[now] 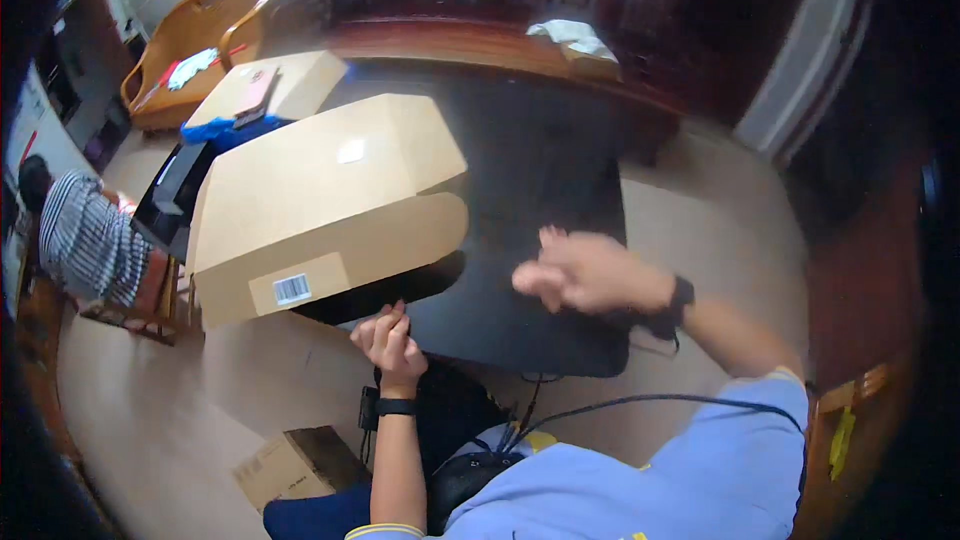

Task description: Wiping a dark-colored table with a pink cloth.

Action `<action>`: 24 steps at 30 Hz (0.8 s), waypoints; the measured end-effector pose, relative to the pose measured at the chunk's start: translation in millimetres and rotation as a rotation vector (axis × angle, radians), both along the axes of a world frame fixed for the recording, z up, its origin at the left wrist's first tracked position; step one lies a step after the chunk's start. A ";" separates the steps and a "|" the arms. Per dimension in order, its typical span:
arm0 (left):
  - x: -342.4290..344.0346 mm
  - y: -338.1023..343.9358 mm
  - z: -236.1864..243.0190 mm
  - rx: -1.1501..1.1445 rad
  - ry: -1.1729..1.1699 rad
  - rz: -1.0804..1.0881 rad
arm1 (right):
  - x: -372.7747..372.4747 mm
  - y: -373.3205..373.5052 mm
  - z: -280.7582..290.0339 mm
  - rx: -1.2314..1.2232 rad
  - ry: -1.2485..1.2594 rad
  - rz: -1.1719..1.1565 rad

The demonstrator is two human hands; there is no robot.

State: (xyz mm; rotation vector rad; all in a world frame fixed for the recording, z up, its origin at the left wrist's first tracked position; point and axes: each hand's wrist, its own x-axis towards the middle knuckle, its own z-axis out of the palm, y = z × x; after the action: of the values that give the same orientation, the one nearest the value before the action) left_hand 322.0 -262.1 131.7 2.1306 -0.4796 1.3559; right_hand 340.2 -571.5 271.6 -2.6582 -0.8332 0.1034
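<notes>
A large brown cardboard box (pixel 300 175) with a barcode label on its near side lies on the left part of a black table (pixel 540 150). Just below the box's near lower edge, by the table's front edge, my left hand (pixel 388 345) is closed, its fingers curled together. What it holds, if anything, is hidden. My right hand (pixel 585 272) hovers above the table's right part, apart from the box. Its thumb and fingers are spread, slightly blurred, and nothing shows between them.
Behind the large box are a second carton (pixel 295 80) and a pink booklet (pixel 257 92). A person in stripes (pixel 90 235) sits at the left. An opened small carton (pixel 290 465) is on the floor. A wicker chair (pixel 215 15) stands far left; a black cable (pixel 640 398) crosses my body.
</notes>
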 end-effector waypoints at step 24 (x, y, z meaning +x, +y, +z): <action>-10.2 3.0 8.7 -0.040 0.135 -0.037 | 17.1 -141.6 -63.2 -0.001 -0.396 -0.185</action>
State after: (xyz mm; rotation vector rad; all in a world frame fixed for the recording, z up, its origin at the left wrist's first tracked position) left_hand 311.8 -259.1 140.4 2.1528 -0.4317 1.1829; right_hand 357.3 -713.0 208.4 -2.7828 -0.6897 -0.4829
